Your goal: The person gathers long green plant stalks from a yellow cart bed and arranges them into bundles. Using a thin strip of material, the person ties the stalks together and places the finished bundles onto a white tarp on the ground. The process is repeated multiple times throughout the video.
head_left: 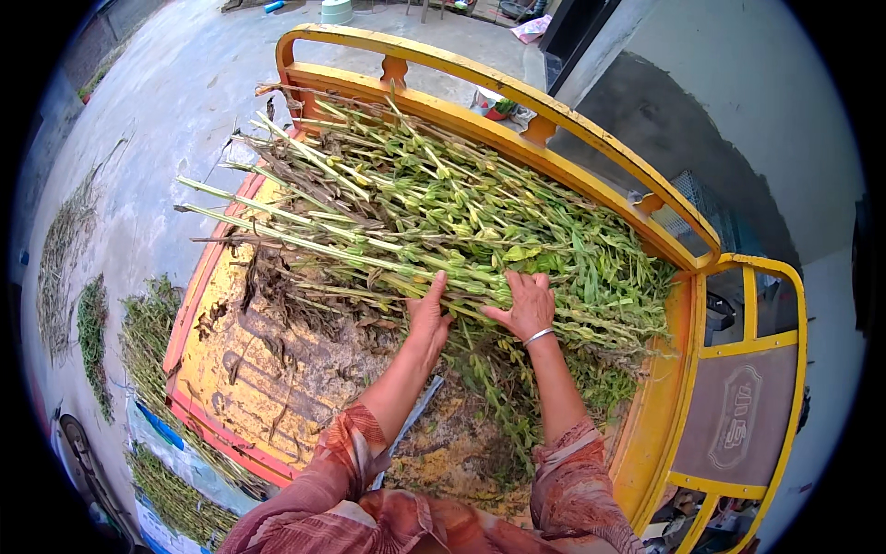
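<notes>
So both hands were flat out on the pile, no real grip on anything. Left hand [428, 312] had its fingers spread and pressed onto the near edge of the heap of green stalks [443, 208], thumb sticking up and out. Right hand [526, 303] lay just beside it, palm down, fingers splayed over the same stems, with a thin silver bangle [539, 336] on the wrist. Neither hand was pinching or closed around a stalk as far as I could tell, just resting on top.

That heap sat in the middle of the frame, filling the far half of a yellow cart bed [268, 379], cut ends pointing to the upper left and leafy ends to the right. Near half of the bed was bare, rusty metal with dry brown bits on it. A yellow rail [517, 97] curved round the back of the pile. More green bundles [92, 332] lay on the concrete ground [175, 83] at the left edge. Patterned reddish sleeves [572, 480] came in from the bottom.
</notes>
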Motion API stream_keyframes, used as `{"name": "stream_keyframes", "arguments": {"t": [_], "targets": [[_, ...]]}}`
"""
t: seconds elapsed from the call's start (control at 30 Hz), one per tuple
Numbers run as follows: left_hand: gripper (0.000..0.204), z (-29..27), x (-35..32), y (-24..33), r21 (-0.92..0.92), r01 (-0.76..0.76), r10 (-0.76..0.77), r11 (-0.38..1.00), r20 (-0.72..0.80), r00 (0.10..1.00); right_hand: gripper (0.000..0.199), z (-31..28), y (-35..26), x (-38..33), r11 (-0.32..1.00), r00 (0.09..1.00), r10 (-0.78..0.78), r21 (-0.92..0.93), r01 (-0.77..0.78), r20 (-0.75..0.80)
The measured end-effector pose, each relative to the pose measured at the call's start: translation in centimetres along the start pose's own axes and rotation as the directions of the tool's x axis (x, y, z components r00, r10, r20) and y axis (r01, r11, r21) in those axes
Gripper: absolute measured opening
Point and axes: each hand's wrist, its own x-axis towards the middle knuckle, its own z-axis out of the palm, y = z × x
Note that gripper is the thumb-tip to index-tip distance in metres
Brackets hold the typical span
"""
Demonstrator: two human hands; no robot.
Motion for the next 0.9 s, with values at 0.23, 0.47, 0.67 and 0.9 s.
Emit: {"name": "stream_keyframes", "arguments": {"t": [0.23, 0.47, 0.67, 0.9], "targets": [[0.066, 0.0, 8.4, -0.9, 0.118, -0.209, 0.223, 0.971, -0.125, 0.967, 0.055, -5.1, 3.3, 11.2, 0.987, 0.954, -0.122, 0.063, 0.145, -0.275], [0.058, -0.8, 9.0, -2.5, 0.064, -0.308, 0.309, 0.949, 0.001, 0.951, 0.096, 3.7, 10.4, 25.2, 0.953, 0.949, 0.267, -0.196, -0.233, 0.17], [0.061, -2.2, 9.3, -1.9, 0.085, -0.308, 0.305, 0.948, 0.048, 0.951, 0.107, 4.2, 8.8, 26.1, 0.955, 0.949, 0.211, -0.257, -0.15, 0.233], [0.051, -5.6, 4.5, -1.7, 0.163, -0.089, 0.079, 0.983, 0.071, 0.994, 0.074, 3.2, 5.7, 19.7, 0.934, 0.891, 0.314, -0.273, -0.229, 0.327]]}}
